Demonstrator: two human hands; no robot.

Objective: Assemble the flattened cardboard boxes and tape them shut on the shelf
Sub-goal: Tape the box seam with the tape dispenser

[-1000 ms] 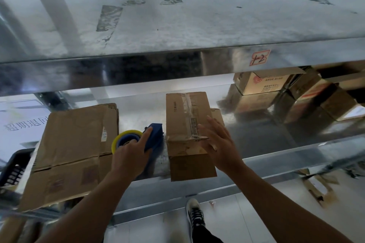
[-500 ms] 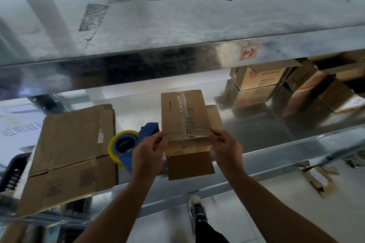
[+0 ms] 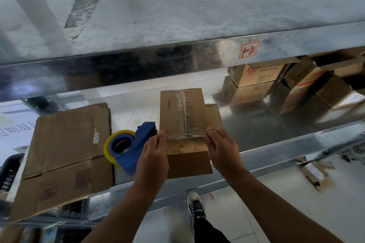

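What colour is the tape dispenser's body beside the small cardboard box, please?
Blue plastic tape dispenser, holding a yellow-rimmed roll; head view.
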